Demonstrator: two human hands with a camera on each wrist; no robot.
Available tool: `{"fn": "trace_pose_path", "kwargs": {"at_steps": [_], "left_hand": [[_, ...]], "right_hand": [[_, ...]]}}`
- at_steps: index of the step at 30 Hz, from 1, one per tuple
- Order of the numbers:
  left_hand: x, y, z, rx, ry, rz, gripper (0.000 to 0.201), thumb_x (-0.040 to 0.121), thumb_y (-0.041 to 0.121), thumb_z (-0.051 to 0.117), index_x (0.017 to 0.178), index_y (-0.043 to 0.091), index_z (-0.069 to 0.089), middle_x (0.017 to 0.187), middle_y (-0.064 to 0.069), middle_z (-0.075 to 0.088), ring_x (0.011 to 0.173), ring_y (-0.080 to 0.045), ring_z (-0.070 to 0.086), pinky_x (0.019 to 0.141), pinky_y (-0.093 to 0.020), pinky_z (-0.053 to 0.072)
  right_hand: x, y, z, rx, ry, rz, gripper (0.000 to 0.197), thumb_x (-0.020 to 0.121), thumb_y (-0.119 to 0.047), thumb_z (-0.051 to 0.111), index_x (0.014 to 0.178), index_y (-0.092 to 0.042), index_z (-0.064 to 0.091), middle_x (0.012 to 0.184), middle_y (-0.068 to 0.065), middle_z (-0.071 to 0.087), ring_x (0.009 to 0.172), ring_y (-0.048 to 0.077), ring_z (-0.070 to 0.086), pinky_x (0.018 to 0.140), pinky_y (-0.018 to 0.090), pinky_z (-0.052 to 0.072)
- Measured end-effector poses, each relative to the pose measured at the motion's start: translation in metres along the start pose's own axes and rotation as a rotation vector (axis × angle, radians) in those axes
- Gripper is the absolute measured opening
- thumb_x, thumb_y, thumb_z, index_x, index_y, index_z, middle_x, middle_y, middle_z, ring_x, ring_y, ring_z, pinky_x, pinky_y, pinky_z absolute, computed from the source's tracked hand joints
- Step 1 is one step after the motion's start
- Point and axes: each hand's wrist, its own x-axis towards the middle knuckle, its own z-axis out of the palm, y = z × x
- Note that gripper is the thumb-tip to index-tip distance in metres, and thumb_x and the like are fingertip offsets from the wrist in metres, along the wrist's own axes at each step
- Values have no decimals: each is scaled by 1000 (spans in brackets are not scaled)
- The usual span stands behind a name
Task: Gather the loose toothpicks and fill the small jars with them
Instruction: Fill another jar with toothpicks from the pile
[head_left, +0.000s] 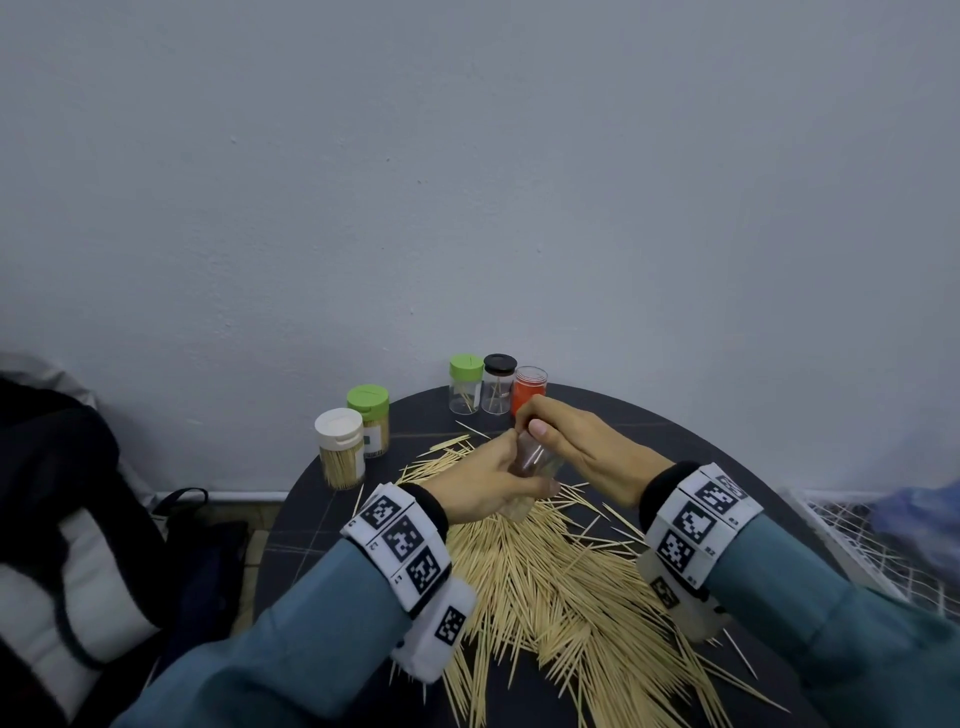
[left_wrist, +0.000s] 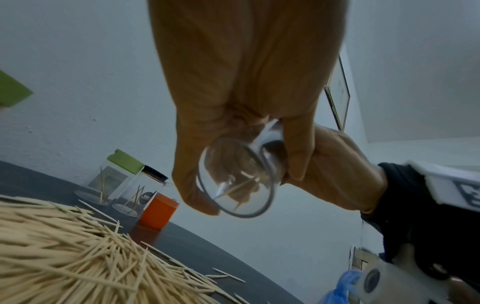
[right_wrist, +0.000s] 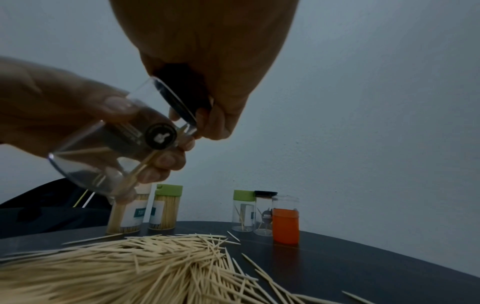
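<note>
Above the loose toothpick pile (head_left: 545, 571) my left hand (head_left: 483, 478) grips a clear jar (head_left: 530, 460), tilted with its mouth toward the far side. The jar (right_wrist: 103, 156) holds a few toothpicks. My right hand (head_left: 571, 441) curls its fingers round the jar's black lid (right_wrist: 182, 96) at the mouth. From the left wrist, the jar's clear base (left_wrist: 233, 185) faces the camera with my left hand (left_wrist: 197, 164) wrapped round it. The right hand (right_wrist: 215, 115) pinches the lid's rim.
Toothpicks cover much of the dark round table (head_left: 322, 519). At its far edge stand a green-lidded jar (head_left: 466, 384), a black-lidded jar (head_left: 498, 384) and an orange jar (head_left: 530, 389). Two full jars, green-lidded (head_left: 370, 421) and white-lidded (head_left: 340, 449), stand at the left. A black bag (head_left: 62, 493) lies beside the table.
</note>
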Motion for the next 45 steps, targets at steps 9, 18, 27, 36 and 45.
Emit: {"fn": "trace_pose_path", "kwargs": {"at_steps": [9,18,27,36,45], "left_hand": [[-9,9,3,222,203,69,43,86,31,66,116,14,40,91,8,53,79,-3,52,64,-15,42],[-17,22,0,131,146,151,29,92,31,57,113,16,46,98,1,62,87,-12,58,79,-31,48],[-19,23,0,78,123,142,41,90,35,59,120,11,46,109,-12,60,97,-19,58,90,-31,46],[-19,19,-4,76,163,125,39,86,36,64,115,18,44,106,5,60,101,-18,61,94,-39,47],[-17,21,-3,123,248,149,37,86,29,65,116,18,47,108,10,60,102,-8,61,97,-32,45]], "right_hand": [[3,-2,10,-178,117,137,42,94,-56,28,93,-18,45,80,0,59,70,16,53,67,32,43],[4,-9,-6,-30,223,-2,34,95,-39,23,88,-13,45,64,-13,46,57,-2,46,56,13,35],[-3,8,-16,114,245,60,12,99,-24,40,108,-19,47,85,-13,52,73,-7,51,69,8,39],[-50,94,-39,-535,-267,721,52,79,-25,70,123,-16,43,122,9,49,113,26,50,95,32,42],[-90,101,-35,-626,-358,880,53,81,-30,69,125,-16,44,130,4,46,121,22,45,99,37,41]]}}
